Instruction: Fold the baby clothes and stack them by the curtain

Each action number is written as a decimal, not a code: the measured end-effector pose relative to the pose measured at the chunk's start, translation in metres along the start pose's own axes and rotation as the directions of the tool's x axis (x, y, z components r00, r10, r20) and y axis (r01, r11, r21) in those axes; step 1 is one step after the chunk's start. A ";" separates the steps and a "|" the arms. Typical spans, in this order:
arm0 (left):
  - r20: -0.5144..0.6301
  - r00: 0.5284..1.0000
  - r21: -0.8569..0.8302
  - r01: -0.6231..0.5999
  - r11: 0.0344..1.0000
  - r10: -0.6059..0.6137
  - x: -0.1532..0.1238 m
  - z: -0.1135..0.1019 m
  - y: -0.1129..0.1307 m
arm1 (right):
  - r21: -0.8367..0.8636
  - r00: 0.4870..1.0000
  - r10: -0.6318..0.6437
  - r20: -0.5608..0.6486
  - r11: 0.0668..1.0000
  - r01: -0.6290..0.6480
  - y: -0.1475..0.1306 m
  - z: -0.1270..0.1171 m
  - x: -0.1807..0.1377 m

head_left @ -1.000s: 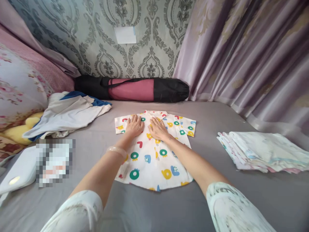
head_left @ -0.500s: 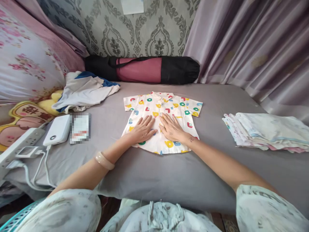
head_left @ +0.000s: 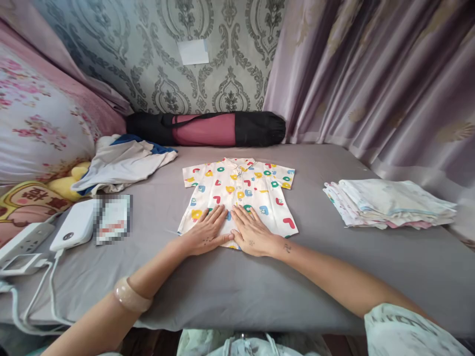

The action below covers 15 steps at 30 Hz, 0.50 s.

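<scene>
A small white short-sleeved shirt (head_left: pixel 256 198) with a collar and colourful letter print lies spread flat, front side up, its collar toward the wall. My left hand (head_left: pixel 207 231) rests flat on its lower left part, fingers stretched out. Beside it my right hand (head_left: pixel 252 231) lies palm down on the lower middle, fingers also straight. The two thumbs meet near the hem, and the hands cover part of the lower edge. Neither hand grips the cloth.
Folded clothes (head_left: pixel 393 202) are stacked at the right. On the left are a crumpled garment (head_left: pixel 122 165), a power bank (head_left: pixel 76 225) with cables, a power strip (head_left: pixel 25 242) and a blurred packet (head_left: pixel 114 217). A black and red rolled bag (head_left: pixel 204 129) lies along the wall.
Both hands have slid down the shirt toward its hem and closer together, thumbs now touching. The camera view has tilted up and shifted somewhat to the right.
</scene>
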<state>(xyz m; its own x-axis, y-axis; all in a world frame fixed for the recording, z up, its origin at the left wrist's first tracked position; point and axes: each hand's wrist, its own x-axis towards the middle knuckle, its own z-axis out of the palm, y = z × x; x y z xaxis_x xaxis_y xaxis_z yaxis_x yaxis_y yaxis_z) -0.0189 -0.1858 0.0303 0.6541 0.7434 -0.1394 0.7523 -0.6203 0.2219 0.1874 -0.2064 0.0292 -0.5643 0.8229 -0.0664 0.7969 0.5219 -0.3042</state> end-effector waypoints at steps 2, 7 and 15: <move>-0.011 1.000 0.007 -0.002 1.000 0.003 0.000 0.002 0.000 | 0.014 1.000 0.013 0.003 1.000 -0.013 -0.001 0.002 0.000; 0.000 1.000 -0.017 0.005 1.000 -0.005 0.003 -0.004 -0.009 | 0.099 0.999 0.001 0.039 0.995 -0.005 0.009 -0.013 -0.001; -0.157 0.969 0.087 0.205 0.975 -0.190 0.006 0.008 -0.051 | -0.100 0.942 0.298 -0.152 0.944 -0.315 0.069 -0.015 -0.015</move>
<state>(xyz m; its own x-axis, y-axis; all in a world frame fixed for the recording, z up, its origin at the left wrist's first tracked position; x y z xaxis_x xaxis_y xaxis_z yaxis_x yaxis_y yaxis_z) -0.0527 -0.1523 0.0104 0.4790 0.8775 -0.0257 0.8743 -0.4742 0.1035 0.2536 -0.1795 0.0231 -0.2612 0.9652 -0.0090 0.9514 0.2559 -0.1713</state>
